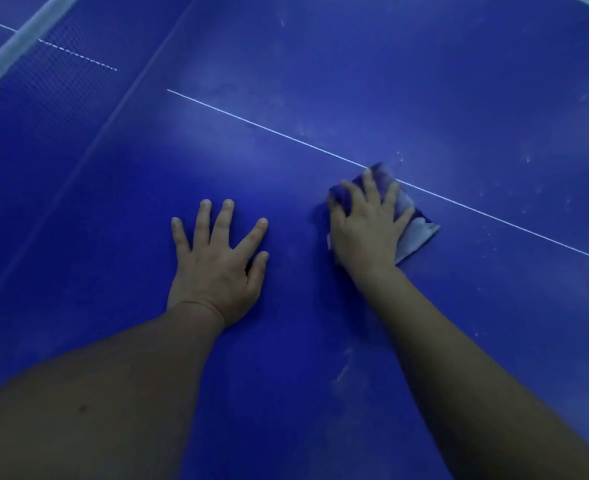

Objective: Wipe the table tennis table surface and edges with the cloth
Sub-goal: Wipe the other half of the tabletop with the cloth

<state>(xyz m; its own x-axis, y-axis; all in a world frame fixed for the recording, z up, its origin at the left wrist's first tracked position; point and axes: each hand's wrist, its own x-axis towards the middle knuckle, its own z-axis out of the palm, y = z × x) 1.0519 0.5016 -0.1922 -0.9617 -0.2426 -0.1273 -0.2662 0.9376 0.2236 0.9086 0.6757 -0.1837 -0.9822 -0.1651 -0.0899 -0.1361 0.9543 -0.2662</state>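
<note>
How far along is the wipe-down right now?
Midway at best. The surface around the left hand looks clean. The right hand presses the cloth on the centre line. White specks and smears beyond it remain, and the edges are out of view.

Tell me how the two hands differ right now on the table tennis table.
The left hand lies flat with fingers spread, bare on the blue table; the right hand presses the cloth with its fingers slightly bent over it. The left hand lies short of the white centre line; the right hand's fingertips reach it. Both are palm down.
</note>
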